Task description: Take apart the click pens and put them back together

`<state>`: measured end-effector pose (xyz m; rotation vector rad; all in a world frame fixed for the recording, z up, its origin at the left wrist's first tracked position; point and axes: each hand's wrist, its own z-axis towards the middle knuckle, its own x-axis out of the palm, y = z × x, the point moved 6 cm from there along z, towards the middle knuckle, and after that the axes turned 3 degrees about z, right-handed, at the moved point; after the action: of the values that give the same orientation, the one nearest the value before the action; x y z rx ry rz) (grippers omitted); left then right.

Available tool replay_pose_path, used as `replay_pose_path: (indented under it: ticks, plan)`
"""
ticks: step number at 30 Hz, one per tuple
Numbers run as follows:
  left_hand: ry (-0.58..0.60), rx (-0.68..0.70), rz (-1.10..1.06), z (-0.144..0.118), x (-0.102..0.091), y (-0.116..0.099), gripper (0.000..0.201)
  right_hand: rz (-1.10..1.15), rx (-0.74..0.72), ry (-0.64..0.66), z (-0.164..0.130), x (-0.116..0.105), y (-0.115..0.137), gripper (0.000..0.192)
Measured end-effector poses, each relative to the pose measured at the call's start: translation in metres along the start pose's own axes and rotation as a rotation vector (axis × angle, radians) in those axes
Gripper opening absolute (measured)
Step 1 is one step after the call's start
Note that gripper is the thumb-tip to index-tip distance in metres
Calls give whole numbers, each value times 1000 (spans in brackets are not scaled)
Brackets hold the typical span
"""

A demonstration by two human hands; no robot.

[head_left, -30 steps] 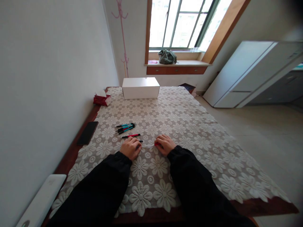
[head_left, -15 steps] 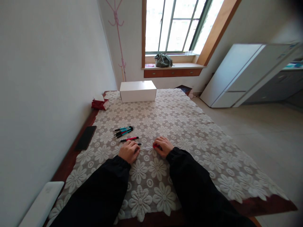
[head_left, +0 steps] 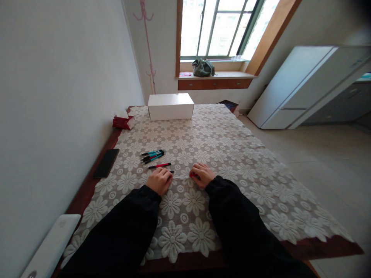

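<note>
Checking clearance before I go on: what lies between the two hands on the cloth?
In the head view, a thin white rod spans from left hand to right hand, over bare lace tablecloth.

Both hands rest on the desk (head_left: 232,154) near its front edge: the left hand (head_left: 159,180) and right hand (head_left: 202,174) pinch the ends of a thin white refill (head_left: 181,177). A red pen (head_left: 159,166) lies just beyond.

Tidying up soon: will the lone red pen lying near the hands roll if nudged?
Probably: the red pen looks slim and round, so a sideways push might roll it. The lace tablecloth looks textured and could slow it. It likely lifts lightly and stiffly.
</note>
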<state>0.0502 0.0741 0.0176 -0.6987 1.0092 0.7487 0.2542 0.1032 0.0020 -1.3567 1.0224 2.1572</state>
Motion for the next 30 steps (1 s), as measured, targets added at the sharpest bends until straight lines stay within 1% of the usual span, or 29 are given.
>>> replay_pose_path:
  ticks: [8, 19, 26, 30]
  plan:
    - [-9, 1, 24, -1, 1, 0, 11, -10, 5, 22, 0, -1, 0, 8]
    - [7, -9, 20, -1, 0, 0, 12, -25, 8, 71, 0, -1, 2, 10]
    - [22, -10, 6, -2, 1, 1, 14, -14, -29, 47, 0, -3, 7, 10]
    - [7, -6, 1, -2, 0, 1, 15, -9, -37, 46, 0, -3, 8, 9]
